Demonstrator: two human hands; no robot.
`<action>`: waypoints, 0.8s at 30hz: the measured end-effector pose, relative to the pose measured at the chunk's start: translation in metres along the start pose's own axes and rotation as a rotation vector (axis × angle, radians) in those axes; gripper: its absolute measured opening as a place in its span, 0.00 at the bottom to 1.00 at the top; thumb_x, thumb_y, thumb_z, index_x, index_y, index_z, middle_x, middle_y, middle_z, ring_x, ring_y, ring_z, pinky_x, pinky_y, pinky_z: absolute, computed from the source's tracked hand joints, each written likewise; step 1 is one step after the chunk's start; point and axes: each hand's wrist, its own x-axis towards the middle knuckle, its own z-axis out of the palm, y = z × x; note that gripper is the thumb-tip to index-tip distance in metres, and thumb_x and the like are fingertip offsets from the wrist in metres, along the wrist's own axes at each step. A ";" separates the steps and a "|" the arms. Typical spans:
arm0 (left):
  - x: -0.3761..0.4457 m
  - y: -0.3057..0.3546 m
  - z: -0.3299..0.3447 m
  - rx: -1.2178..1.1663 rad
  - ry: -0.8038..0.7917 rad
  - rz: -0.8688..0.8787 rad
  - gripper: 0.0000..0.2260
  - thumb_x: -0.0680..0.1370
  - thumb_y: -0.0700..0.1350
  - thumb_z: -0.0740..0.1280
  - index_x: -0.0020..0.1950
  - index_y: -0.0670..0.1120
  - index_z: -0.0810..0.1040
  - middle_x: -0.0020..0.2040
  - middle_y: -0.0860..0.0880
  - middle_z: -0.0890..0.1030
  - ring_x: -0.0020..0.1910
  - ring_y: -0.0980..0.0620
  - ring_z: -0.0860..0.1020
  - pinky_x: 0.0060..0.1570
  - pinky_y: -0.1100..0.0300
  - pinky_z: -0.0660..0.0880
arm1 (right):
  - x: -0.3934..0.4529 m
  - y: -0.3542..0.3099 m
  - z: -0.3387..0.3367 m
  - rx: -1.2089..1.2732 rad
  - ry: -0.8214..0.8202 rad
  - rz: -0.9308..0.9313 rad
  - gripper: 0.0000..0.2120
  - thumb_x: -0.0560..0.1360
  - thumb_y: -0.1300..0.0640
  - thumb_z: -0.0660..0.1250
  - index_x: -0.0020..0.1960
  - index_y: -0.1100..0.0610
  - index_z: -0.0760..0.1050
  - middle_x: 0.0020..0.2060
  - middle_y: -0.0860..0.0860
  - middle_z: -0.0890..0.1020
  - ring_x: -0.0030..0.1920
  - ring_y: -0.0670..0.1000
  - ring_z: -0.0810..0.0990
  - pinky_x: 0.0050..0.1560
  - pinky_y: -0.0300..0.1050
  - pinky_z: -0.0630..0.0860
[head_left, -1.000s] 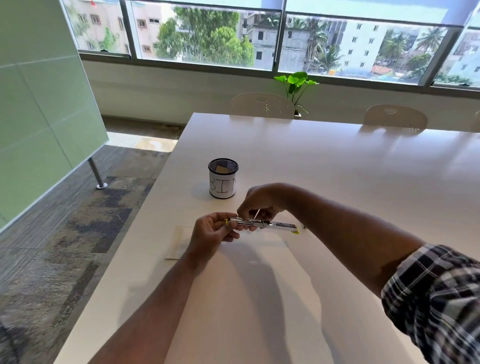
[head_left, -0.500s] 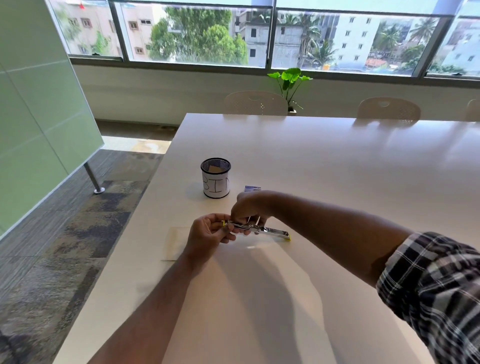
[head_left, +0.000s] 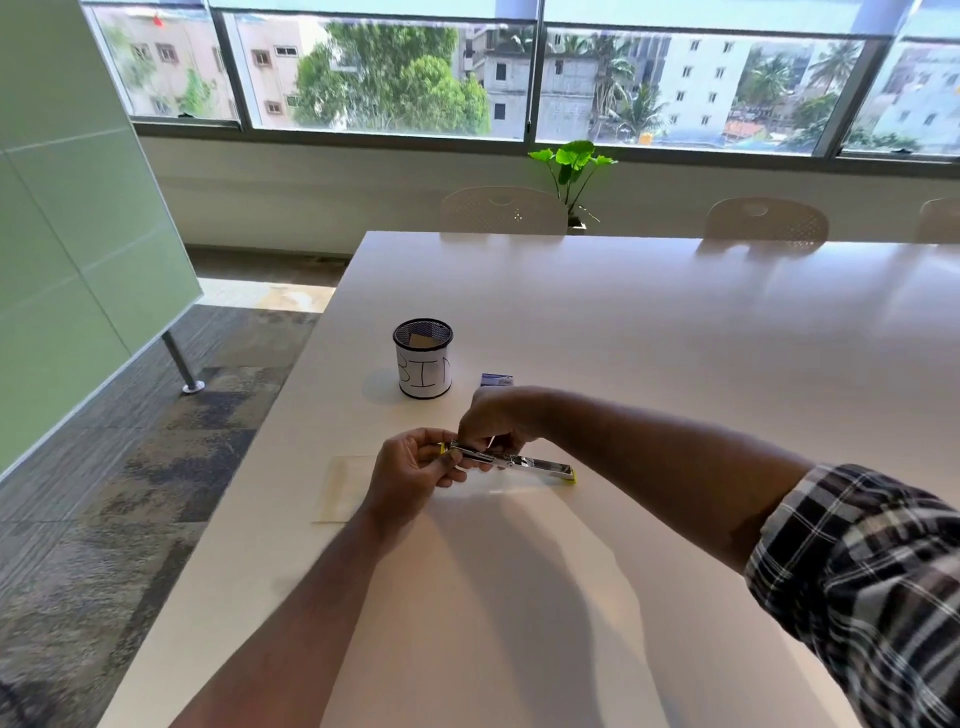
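A pale sheet of paper (head_left: 340, 488) lay flat near the left edge of the table (head_left: 675, 338), partly under the left hand (head_left: 415, 470). That hand had its fingers and thumb curled round the left end of the stapler (head_left: 524, 461), which was swung open and held just above the tabletop. The stapler's long axis ran left to right, dipping slightly toward its yellow-tipped right end, which stuck out free. The right hand (head_left: 498, 421) came in from above and behind, fingertips bent down and pinching at the chrome rail just beside the left hand's grip (whether a strip of staples sat between them was too small to tell). Judging from this, the work was loading the rail, so any slide would have to follow that left-to-right axis, with the right hand the nearer one to the open channel. Behind the hands stood a mesh cup (head_left: 423, 364) marked BIN, and right of it a small blue box (head_left: 496, 379).
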 end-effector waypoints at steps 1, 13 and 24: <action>0.000 0.000 0.000 -0.002 -0.001 -0.001 0.06 0.78 0.37 0.73 0.54 0.45 0.83 0.42 0.42 0.88 0.37 0.47 0.86 0.35 0.63 0.80 | 0.000 0.001 0.000 0.008 -0.002 0.001 0.10 0.73 0.72 0.63 0.51 0.69 0.79 0.49 0.64 0.87 0.45 0.59 0.87 0.56 0.57 0.84; -0.002 0.001 0.002 -0.023 -0.019 -0.015 0.05 0.79 0.34 0.72 0.53 0.41 0.83 0.42 0.41 0.88 0.36 0.48 0.84 0.36 0.63 0.79 | -0.006 0.014 -0.006 0.158 -0.049 0.004 0.14 0.72 0.73 0.60 0.55 0.69 0.77 0.40 0.61 0.86 0.39 0.56 0.86 0.47 0.49 0.84; 0.002 -0.003 -0.007 -0.063 -0.009 -0.018 0.06 0.79 0.35 0.72 0.55 0.42 0.83 0.44 0.40 0.88 0.38 0.46 0.85 0.39 0.60 0.81 | -0.008 0.045 -0.017 0.331 -0.018 -0.027 0.17 0.75 0.75 0.56 0.50 0.60 0.78 0.37 0.53 0.86 0.37 0.49 0.81 0.35 0.39 0.77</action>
